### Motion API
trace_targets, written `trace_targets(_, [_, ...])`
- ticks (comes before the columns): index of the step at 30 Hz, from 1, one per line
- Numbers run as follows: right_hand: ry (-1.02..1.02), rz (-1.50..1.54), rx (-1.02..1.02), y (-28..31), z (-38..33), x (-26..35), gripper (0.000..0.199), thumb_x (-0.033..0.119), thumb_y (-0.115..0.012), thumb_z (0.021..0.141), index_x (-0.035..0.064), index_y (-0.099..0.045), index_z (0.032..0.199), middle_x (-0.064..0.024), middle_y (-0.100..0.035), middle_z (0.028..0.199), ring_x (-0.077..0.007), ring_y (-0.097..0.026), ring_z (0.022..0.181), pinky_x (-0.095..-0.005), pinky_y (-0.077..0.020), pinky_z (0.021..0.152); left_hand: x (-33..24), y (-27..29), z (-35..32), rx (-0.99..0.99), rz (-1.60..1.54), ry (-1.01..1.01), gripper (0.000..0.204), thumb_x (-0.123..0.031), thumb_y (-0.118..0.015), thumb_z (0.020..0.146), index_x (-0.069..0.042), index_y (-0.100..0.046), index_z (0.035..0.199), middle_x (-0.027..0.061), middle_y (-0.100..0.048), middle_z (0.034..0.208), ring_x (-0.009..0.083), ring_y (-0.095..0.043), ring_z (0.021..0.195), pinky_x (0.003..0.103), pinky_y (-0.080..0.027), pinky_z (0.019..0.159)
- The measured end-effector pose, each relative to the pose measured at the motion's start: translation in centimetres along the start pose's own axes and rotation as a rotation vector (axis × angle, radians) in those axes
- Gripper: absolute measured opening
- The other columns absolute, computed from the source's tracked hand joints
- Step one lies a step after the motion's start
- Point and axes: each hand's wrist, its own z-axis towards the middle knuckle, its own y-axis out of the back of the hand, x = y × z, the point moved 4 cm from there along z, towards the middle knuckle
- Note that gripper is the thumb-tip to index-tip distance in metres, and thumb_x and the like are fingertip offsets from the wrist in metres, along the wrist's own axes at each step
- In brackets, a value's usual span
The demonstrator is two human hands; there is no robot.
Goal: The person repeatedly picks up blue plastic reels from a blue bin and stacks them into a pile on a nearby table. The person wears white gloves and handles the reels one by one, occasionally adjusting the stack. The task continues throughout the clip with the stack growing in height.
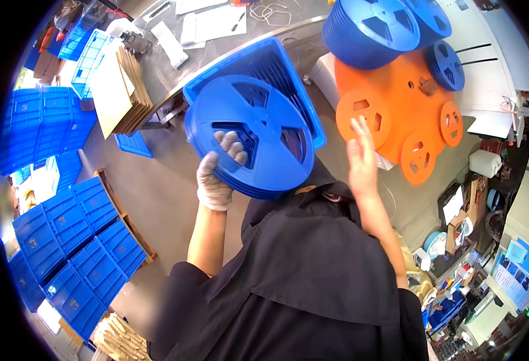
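— What's the biggest thing in hand?
— A stack of blue reels (249, 135), tilted on edge above the floor, just in front of a blue crate (294, 78) that leans by the tabletop (216, 51) edge.
— Who carries it?
— The left hand (216, 174), gloved in white. Its grip is closed on the stack: fingers hook through a cut-out in the front reel, palm under the rim.
— And the right hand (362, 162)?
— Bare, fingers spread wide, holding nothing, lifted beside the stack and apart from it, in front of orange reels (397, 114).
— Anything else?
— More blue reels (373, 30) piled beyond the orange ones.
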Motion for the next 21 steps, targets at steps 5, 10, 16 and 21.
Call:
trace_targets(5, [-0.472,0.412,-0.145,1.9,-2.5,-8.9,0.04,0.029,-0.049,0.101,0.0026,-0.055,0.131,-0.0073,-0.044,0.144,-0.0159,-0.043,0.128,-0.0291,-0.0337,0.105,-3.9,2.2,0.0,0.078,-0.097,-0.099,0.051,-0.011,-0.07,0.08,-0.005,-0.047,0.125,0.0092,-0.057,0.112,0.0236,-0.062,0.096,0.037,-0.052,0.086])
trace_targets(10, [-0.557,0.316,0.042,-1.5,-4.6,-12.3,0.04,0.03,-0.049,0.101,0.0042,-0.054,0.131,-0.0077,-0.05,0.139,-0.0225,-0.043,0.132,-0.0363,-0.0353,0.107,-5.2,2.7,1.8,0.003,-0.066,-0.116,0.049,-0.01,-0.069,0.079,-0.007,-0.045,0.121,0.005,-0.052,0.104,0.021,-0.06,0.091,0.036,-0.053,0.084])
trace_targets(16, [-0.541,0.311,0.211,-5.1,-3.2,-10.9,0.036,0.023,-0.054,0.098,0.0026,-0.056,0.128,-0.0116,-0.048,0.142,-0.0204,-0.044,0.131,-0.0328,-0.0344,0.108,-4.1,3.9,7.6,-0.039,0.115,0.059,0.058,-0.011,-0.074,0.074,-0.007,-0.042,0.121,0.0055,-0.046,0.105,0.0203,-0.049,0.094,0.035,-0.044,0.089])
trace_targets(21, [-0.513,0.138,0.185,-3.8,-3.0,-11.9,0.035,0.022,-0.058,0.096,0.0019,-0.059,0.124,-0.0127,-0.05,0.138,-0.0229,-0.051,0.124,-0.0329,-0.041,0.102,-3.1,8.8,12.4,-0.245,0.339,0.174,0.081,-0.014,-0.085,0.069,0.004,-0.036,0.131,0.0203,-0.054,0.12,0.0316,-0.056,0.109,0.046,-0.048,0.099])
